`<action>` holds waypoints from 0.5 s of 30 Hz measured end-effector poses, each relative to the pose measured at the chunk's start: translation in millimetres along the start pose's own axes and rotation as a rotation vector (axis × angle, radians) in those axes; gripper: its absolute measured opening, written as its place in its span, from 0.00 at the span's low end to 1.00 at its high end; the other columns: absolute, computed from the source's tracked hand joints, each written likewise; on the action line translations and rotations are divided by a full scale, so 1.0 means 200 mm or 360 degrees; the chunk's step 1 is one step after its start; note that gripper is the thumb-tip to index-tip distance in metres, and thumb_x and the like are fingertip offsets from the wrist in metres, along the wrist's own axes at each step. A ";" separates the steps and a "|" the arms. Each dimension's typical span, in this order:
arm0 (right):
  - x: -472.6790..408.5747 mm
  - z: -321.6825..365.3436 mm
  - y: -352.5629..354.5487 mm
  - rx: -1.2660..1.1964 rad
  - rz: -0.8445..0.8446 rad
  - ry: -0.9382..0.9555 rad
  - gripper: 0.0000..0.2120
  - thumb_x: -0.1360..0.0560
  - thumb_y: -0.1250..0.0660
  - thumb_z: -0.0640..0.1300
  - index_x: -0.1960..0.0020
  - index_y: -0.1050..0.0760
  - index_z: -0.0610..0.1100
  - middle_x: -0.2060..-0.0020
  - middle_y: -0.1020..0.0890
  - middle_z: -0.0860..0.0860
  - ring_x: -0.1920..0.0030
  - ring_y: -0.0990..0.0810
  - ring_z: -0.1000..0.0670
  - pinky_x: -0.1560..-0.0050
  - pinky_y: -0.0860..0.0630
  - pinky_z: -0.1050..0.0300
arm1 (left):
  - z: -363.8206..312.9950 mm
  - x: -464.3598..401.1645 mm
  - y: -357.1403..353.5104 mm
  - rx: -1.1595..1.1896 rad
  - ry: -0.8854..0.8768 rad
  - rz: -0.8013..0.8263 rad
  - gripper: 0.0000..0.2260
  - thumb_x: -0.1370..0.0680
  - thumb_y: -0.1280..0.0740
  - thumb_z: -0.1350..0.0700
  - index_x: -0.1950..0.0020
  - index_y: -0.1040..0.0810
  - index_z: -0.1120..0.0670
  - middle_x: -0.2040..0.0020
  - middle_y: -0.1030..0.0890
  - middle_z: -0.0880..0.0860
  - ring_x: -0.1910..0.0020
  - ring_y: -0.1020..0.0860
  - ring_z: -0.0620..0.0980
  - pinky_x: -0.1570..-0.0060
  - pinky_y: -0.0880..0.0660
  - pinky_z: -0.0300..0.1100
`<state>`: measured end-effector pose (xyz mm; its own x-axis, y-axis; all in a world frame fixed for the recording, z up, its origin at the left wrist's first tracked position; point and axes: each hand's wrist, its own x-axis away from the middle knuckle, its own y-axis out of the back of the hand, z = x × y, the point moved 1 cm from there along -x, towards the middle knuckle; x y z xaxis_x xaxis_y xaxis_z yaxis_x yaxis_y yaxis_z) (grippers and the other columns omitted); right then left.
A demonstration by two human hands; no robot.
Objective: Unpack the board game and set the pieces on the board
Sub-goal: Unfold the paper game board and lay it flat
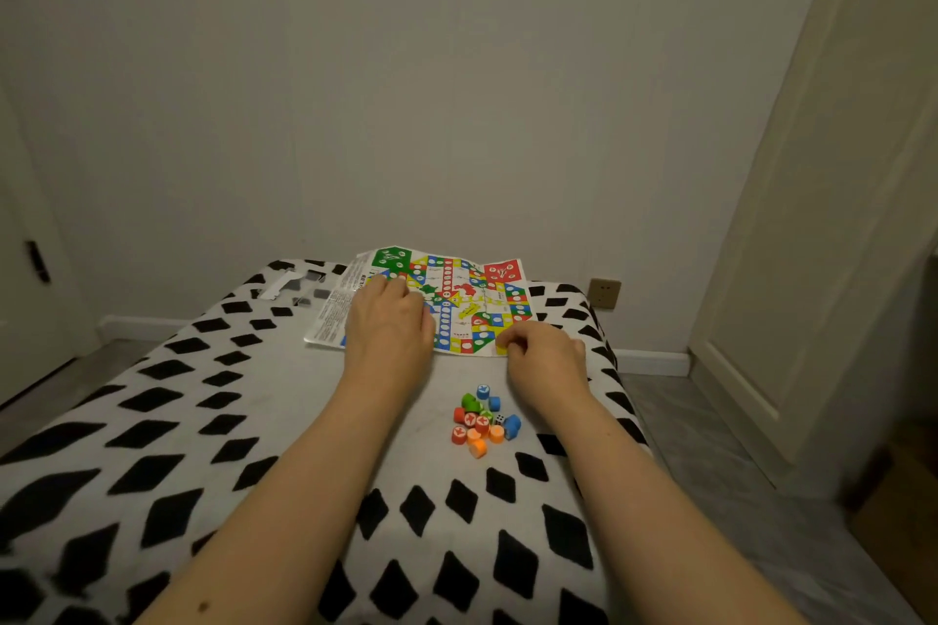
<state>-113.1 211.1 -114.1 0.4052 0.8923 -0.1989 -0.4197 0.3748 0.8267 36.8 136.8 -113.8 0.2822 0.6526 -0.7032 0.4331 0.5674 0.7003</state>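
A colourful paper game board (459, 292) lies unfolded at the far end of a black-and-white patterned cover (152, 447). My left hand (388, 325) rests on the board's left part, its fingers bent on the paper. At the board's near right corner, my right hand (545, 360) pinches the paper's edge with curled fingers. Between my forearms sits a small heap of round game pieces (482, 419) in red, orange, green and blue, with a white die (500, 419) among them.
A clear plastic package (292, 287) lies at the far left of the cover. The wall stands just behind the board, with a socket (604, 293) low on the right. A door (832, 228) is on the right and grey floor (710, 447) runs beside the cover.
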 end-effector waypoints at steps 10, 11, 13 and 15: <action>0.00 -0.02 0.00 0.0052 0.0011 -0.0101 0.12 0.23 0.38 0.40 0.46 0.21 0.54 0.39 0.26 0.48 0.40 0.29 0.45 0.38 0.32 0.51 | 0.10 0.06 -0.03 0.0063 0.0359 0.0434 0.10 0.23 0.40 0.58 0.46 0.21 0.57 0.47 0.20 0.56 0.48 0.24 0.57 0.52 0.28 0.47; 0.01 -0.03 0.00 0.0067 -0.0004 -0.0092 0.13 0.23 0.38 0.39 0.46 0.21 0.54 0.39 0.25 0.48 0.40 0.29 0.45 0.38 0.33 0.52 | 0.10 0.06 -0.02 0.0080 0.0366 0.0436 0.11 0.23 0.40 0.57 0.46 0.21 0.57 0.47 0.20 0.56 0.48 0.24 0.56 0.51 0.28 0.47; 0.02 -0.04 0.00 0.0102 -0.0014 -0.0079 0.15 0.23 0.40 0.38 0.46 0.21 0.54 0.39 0.25 0.49 0.39 0.29 0.46 0.37 0.36 0.52 | 0.10 0.08 -0.01 0.0106 0.0374 0.0441 0.12 0.22 0.40 0.56 0.44 0.21 0.56 0.45 0.20 0.56 0.47 0.25 0.57 0.50 0.28 0.48; 0.04 -0.04 0.01 0.0095 0.0016 -0.0113 0.16 0.23 0.41 0.38 0.43 0.22 0.55 0.38 0.25 0.49 0.38 0.29 0.46 0.36 0.38 0.52 | 0.10 0.10 0.01 0.0131 0.0355 0.0437 0.13 0.21 0.41 0.56 0.42 0.22 0.56 0.45 0.20 0.57 0.47 0.24 0.57 0.50 0.27 0.49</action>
<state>-116.8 221.1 -118.8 0.4586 0.8751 -0.1546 -0.3754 0.3485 0.8589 60.9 140.1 -129.3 0.2077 0.8738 -0.4398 0.4372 0.3193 0.8408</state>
